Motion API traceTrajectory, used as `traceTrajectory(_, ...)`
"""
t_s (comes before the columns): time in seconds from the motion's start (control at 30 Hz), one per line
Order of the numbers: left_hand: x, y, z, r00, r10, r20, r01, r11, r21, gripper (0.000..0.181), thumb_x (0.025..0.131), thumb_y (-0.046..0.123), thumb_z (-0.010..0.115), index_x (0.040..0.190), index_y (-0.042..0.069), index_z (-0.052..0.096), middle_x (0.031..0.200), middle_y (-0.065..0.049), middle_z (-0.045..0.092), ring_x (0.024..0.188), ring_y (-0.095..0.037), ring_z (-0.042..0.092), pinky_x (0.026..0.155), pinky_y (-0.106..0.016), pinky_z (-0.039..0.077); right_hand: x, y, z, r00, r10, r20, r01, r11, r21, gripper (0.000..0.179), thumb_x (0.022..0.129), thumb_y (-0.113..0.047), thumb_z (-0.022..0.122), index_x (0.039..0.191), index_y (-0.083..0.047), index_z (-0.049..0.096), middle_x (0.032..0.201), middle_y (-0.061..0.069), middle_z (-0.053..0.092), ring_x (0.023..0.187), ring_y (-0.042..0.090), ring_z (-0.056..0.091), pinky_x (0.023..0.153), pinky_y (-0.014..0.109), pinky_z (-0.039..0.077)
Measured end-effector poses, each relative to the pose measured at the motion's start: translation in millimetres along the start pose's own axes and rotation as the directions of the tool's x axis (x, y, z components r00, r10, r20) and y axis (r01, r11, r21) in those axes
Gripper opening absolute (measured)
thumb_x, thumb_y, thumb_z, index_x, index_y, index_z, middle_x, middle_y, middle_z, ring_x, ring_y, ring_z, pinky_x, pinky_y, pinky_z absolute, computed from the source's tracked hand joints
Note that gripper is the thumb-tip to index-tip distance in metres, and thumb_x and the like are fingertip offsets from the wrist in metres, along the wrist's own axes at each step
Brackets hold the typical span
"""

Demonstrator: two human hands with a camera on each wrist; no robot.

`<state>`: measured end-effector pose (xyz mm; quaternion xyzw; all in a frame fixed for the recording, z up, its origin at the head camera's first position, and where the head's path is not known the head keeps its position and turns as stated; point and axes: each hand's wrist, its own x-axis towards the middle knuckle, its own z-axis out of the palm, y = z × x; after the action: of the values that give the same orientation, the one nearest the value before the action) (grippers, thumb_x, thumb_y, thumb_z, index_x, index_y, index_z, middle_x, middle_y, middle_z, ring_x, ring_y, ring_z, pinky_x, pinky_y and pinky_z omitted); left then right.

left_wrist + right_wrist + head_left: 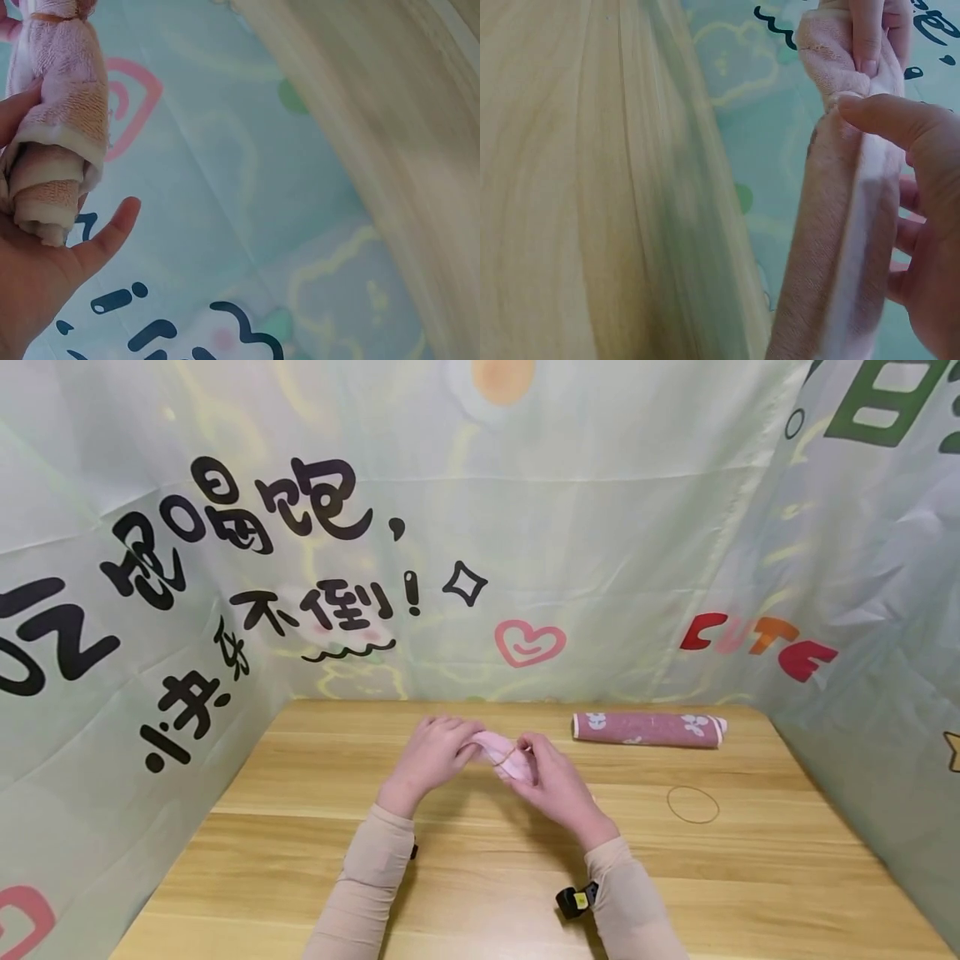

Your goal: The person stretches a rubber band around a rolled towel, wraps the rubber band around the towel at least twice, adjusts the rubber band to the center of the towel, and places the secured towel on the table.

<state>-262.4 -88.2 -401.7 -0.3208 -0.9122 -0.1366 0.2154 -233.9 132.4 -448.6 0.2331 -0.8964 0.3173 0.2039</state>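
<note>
A pale pink rolled towel (pixel 497 750) is held up over the table between both hands, with a thin rubber band (pixel 507 758) around it. My left hand (pixel 444 750) grips the towel's left end; in the left wrist view the rolled layers of that end (pixel 49 187) point at the palm. On the other side, my right hand (pixel 557 783) holds the right part between thumb and fingers. The right wrist view has the right thumb (pixel 885 116) pressing on the towel (pixel 832 210), close to the left hand's fingers (pixel 866 45).
A mauve rolled towel (pixel 648 730) with white flower shapes lies at the back right of the wooden table (pixel 262 852). Nearer, to the right, a loose rubber band (pixel 693 805) rests flat. Printed fabric walls (pixel 600 527) enclose the back and sides.
</note>
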Motion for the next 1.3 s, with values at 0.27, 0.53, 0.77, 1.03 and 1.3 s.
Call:
traceTrajectory(0.27, -0.2, 4.8, 5.9, 0.999, -0.014, 0.050, 0.014, 1.000, 0.000, 0.026, 0.093, 0.031, 0.065, 0.115, 0.017, 0.069, 0.110, -0.002, 0.074, 0.102, -0.023, 0.069, 0.092, -0.048, 0.051, -1.1, 1.2, 1.2, 0.997, 0.072, 0.028, -0.070, 0.995, -0.064, 0.053, 0.074, -0.018, 0.083, 0.116, -0.008, 0.052, 0.100, 0.007, 0.066, 0.079, 0.017, 0.060, 0.072, 0.034, 0.054)
traceTrajectory(0.53, 1.1, 13.1, 11.6, 0.996, 0.086, -0.005, -0.086, 0.993, 0.083, 0.043, 0.088, 0.035, 0.071, 0.128, 0.022, 0.062, 0.124, -0.002, 0.065, 0.117, -0.026, 0.057, 0.104, -0.056, 0.041, -1.7, 10.3, -5.1, 0.988, 0.149, 0.045, -0.145, 0.986, -0.080, 0.041, 0.084, -0.020, 0.076, 0.115, -0.007, 0.052, 0.093, 0.008, 0.066, 0.075, 0.017, 0.060, 0.068, 0.034, 0.053)
traceTrajectory(0.77, 1.3, 16.6, 17.7, 0.992, 0.117, -0.049, -0.110, 0.985, 0.137, 0.068, 0.071, 0.034, 0.086, 0.132, 0.024, 0.057, 0.131, -0.005, 0.059, 0.129, -0.028, 0.048, 0.113, -0.064, 0.028, -2.0, 11.3, -11.8, 0.978, 0.197, 0.072, -0.194, 0.980, -0.049, 0.037, 0.090, -0.025, 0.068, 0.119, -0.008, 0.052, 0.093, 0.009, 0.067, 0.074, 0.018, 0.059, 0.068, 0.037, 0.053)
traceTrajectory(1.03, 1.8, 16.0, 22.9, 0.986, 0.143, -0.084, -0.124, 0.972, 0.198, 0.068, 0.069, 0.032, 0.087, 0.130, 0.023, 0.058, 0.128, -0.004, 0.060, 0.129, -0.028, 0.048, 0.114, -0.065, 0.025, -2.6, 11.3, -13.5, 0.978, 0.181, 0.102, -0.178, 0.983, -0.041, 0.033, 0.092, -0.022, 0.064, 0.120, -0.010, 0.052, 0.091, 0.009, 0.068, 0.068, 0.015, 0.056, 0.061, 0.032, 0.049)
traceTrajectory(1.3, 1.9, 14.3, 25.1, 0.975, 0.165, -0.147, -0.133, 0.968, 0.211, 0.054, 0.072, 0.023, 0.086, 0.122, 0.023, 0.063, 0.116, 0.000, 0.066, 0.117, -0.025, 0.056, 0.112, -0.063, 0.032, -2.6, 10.9, -16.8, 0.977, 0.159, 0.145, -0.174, 0.980, 0.097, 0.030, 0.089, -0.020, 0.064, 0.116, -0.011, 0.053, 0.092, 0.008, 0.068, 0.070, 0.013, 0.055, 0.063, 0.028, 0.048)
